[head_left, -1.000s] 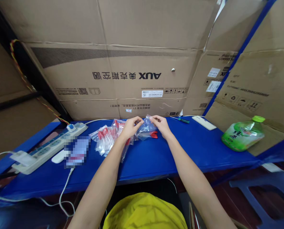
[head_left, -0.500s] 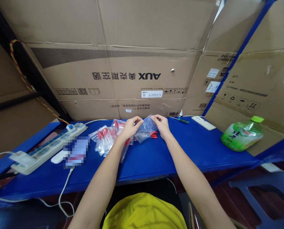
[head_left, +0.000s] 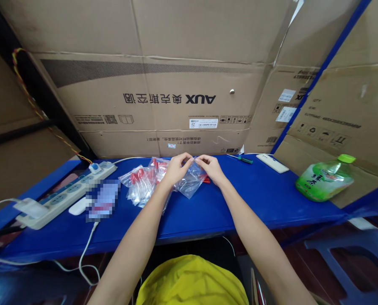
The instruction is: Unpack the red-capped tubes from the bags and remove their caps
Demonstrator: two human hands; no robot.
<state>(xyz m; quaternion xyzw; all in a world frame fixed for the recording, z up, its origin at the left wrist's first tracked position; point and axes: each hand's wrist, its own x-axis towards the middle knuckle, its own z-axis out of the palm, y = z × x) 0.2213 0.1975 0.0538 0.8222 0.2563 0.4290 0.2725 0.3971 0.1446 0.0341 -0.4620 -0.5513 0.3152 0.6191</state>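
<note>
A clear plastic zip bag [head_left: 190,183] hangs between my hands over the blue table. My left hand [head_left: 177,168] pinches its top edge with thumb and forefinger. Right beside it, my right hand [head_left: 210,169] pinches the same edge, the fingertips of both hands almost touching. To the left lies a pile of clear bags with red-ended pieces [head_left: 140,176] inside; my left forearm covers part of it. Several loose red pieces [head_left: 206,179] lie behind the held bag, near my right hand, and their full shape is hidden.
On the left are a white power strip [head_left: 71,195], a white earbud-like case [head_left: 78,206] and a blurred-out phone-like item [head_left: 104,199] on a cable. Toward the right lie a green-handled screwdriver [head_left: 244,159], a white flat device [head_left: 272,163] and a green bottle [head_left: 324,180]. Cardboard [head_left: 163,114] walls the back.
My hands have come together along the bag's top edge, the right one moving left. The bag now hangs lower and flatter between them.
</note>
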